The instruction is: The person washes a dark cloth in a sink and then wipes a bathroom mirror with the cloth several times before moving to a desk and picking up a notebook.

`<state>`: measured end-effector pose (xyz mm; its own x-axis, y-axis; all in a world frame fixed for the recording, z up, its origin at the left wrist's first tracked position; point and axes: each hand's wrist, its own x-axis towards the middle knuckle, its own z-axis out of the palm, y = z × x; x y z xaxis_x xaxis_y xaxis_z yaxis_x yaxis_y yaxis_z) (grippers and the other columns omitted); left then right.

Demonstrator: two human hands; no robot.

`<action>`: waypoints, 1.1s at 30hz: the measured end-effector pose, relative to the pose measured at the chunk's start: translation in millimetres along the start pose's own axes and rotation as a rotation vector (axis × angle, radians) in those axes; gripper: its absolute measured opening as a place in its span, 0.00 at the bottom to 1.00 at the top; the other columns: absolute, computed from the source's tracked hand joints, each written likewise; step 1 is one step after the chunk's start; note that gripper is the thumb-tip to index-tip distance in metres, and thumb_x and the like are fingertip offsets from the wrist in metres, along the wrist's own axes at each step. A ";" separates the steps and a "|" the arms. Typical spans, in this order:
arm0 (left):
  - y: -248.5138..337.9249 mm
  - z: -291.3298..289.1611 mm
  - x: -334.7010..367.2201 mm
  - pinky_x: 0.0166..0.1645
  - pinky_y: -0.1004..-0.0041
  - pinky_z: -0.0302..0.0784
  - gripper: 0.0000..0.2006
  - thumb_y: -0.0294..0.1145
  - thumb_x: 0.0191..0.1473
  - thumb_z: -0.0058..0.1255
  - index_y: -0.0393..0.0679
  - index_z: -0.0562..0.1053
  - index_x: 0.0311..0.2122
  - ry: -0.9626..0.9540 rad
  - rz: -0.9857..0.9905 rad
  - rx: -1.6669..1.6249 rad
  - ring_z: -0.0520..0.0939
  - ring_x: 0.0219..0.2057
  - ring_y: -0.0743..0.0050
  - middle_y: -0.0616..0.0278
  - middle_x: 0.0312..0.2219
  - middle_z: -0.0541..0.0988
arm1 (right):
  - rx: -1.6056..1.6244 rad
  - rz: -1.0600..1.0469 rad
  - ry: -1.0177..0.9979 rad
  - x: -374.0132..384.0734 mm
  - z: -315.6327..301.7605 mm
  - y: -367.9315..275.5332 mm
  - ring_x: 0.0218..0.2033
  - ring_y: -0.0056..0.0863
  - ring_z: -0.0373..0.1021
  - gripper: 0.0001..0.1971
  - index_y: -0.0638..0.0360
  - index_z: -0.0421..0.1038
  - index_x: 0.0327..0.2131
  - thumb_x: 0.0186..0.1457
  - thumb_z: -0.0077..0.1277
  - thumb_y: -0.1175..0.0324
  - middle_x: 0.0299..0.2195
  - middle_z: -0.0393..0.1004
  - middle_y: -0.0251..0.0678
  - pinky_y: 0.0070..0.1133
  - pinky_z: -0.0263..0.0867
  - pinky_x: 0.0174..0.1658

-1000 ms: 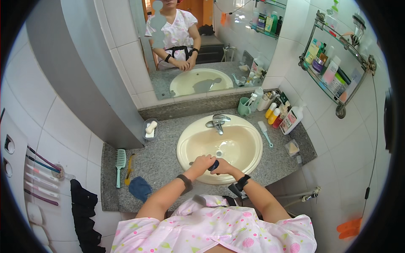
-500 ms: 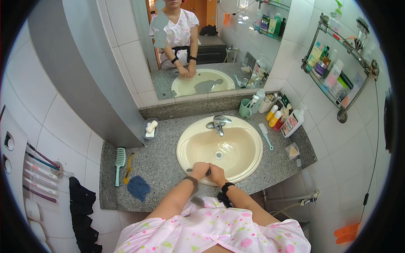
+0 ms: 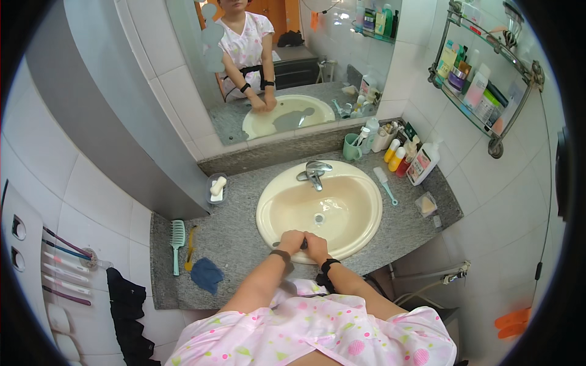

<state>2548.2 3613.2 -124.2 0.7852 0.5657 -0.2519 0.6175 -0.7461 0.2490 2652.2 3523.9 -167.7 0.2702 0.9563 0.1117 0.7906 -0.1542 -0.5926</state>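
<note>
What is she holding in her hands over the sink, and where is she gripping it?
A small dark object sits pinched between the left hand and right hand; what it is, and which part is gripped, cannot be told.

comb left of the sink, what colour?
Teal green comb, lying on the grey counter; head view.

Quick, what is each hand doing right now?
Left hand: curled at the sink rim, gripping a small dark object.
Right hand: curled, sharing it.

A small dark object [image 3: 303, 244] sits pinched between the left hand [image 3: 290, 241] and right hand [image 3: 317, 247], mostly covered, its kind too small to tell; the fingertips are hidden against the basin [image 3: 360, 201] rim
</note>
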 end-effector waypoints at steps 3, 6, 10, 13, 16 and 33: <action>-2.9 6.1 0.0 0.39 0.62 0.77 0.08 0.29 0.43 0.57 0.43 0.78 0.32 0.002 -0.010 -0.021 0.82 0.35 0.55 0.54 0.30 0.81 | -0.015 -0.008 -0.024 0.7 -1.7 -0.6 0.35 0.43 0.72 0.15 0.52 0.68 0.36 0.43 0.57 0.64 0.32 0.75 0.41 0.35 0.68 0.36; -7.4 13.6 4.2 0.39 0.61 0.77 0.08 0.29 0.43 0.56 0.43 0.78 0.32 -0.001 -0.020 -0.036 0.81 0.36 0.54 0.52 0.30 0.81 | -0.011 -0.039 -0.004 1.4 2.7 4.2 0.34 0.43 0.72 0.13 0.52 0.69 0.36 0.43 0.55 0.65 0.31 0.75 0.40 0.35 0.68 0.35; -2.9 9.0 5.0 0.40 0.63 0.77 0.08 0.25 0.40 0.57 0.44 0.78 0.31 -0.029 -0.038 -0.010 0.82 0.37 0.57 0.54 0.32 0.81 | -0.043 -0.018 -0.011 3.1 4.4 6.4 0.33 0.43 0.73 0.12 0.52 0.69 0.35 0.45 0.53 0.64 0.31 0.75 0.40 0.35 0.68 0.34; -2.3 4.2 3.9 0.40 0.63 0.77 0.08 0.26 0.40 0.56 0.44 0.78 0.31 -0.055 -0.068 -0.030 0.82 0.37 0.56 0.54 0.32 0.81 | -0.069 -0.023 -0.012 4.6 7.7 8.0 0.33 0.43 0.73 0.12 0.52 0.68 0.34 0.44 0.54 0.64 0.31 0.75 0.40 0.35 0.68 0.34; -3.7 2.8 2.1 0.41 0.63 0.77 0.08 0.26 0.40 0.56 0.44 0.78 0.31 -0.060 -0.099 -0.069 0.81 0.37 0.56 0.54 0.32 0.81 | -0.048 -0.062 -0.003 4.2 8.0 6.0 0.33 0.43 0.73 0.12 0.52 0.68 0.34 0.44 0.55 0.64 0.30 0.75 0.40 0.35 0.68 0.34; -7.0 2.8 -1.4 0.42 0.62 0.76 0.10 0.27 0.39 0.56 0.42 0.78 0.32 -0.148 -0.135 -0.157 0.81 0.38 0.52 0.51 0.33 0.81 | -0.089 -0.102 -0.001 2.1 -0.3 -0.9 0.31 0.42 0.73 0.06 0.52 0.67 0.33 0.48 0.48 0.70 0.28 0.73 0.40 0.34 0.67 0.32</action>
<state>2542.6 3616.7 -128.3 0.6867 0.5904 -0.4242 0.7252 -0.5970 0.3430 2652.2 3526.0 -166.8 0.1858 0.9683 0.1672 0.8597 -0.0778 -0.5048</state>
